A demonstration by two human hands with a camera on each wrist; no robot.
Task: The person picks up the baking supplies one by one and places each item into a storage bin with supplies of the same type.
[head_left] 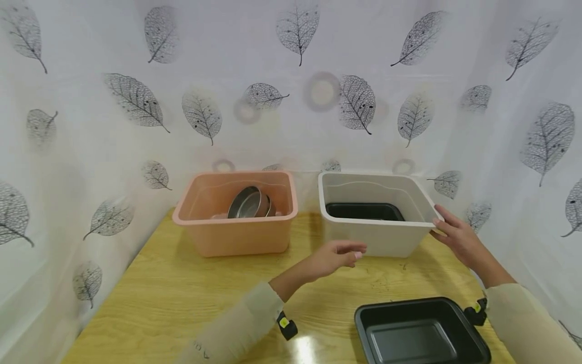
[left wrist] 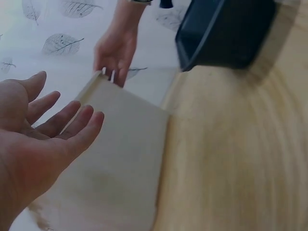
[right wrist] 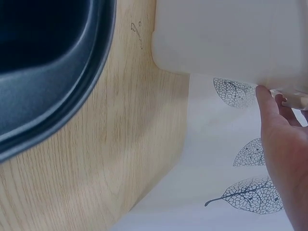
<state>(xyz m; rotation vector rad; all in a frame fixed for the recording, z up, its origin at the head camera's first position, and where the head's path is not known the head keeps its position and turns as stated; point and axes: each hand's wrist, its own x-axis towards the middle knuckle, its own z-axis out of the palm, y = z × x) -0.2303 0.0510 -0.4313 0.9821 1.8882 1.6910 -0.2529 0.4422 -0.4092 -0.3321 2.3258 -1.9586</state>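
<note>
A white plastic bin (head_left: 377, 237) stands at the back right of the table, with a dark pan (head_left: 364, 211) inside. My right hand (head_left: 459, 240) grips the bin's rim at its right front corner; the right wrist view shows this hand (right wrist: 286, 144) at the rim, some fingers partly hidden. My left hand (head_left: 334, 260) is held in front of the bin with nothing in it. In the left wrist view, that hand (left wrist: 45, 130) has loosely bent, spread fingers. A black rectangular baking pan (head_left: 411, 336) lies on the table at the front right, below my right forearm.
An orange bin (head_left: 241, 237) stands at the back left, holding round metal pans (head_left: 247, 203). Both bins sit on a wood-grain table (head_left: 182, 303). A white curtain with leaf prints (head_left: 254, 45) hangs behind and along the sides.
</note>
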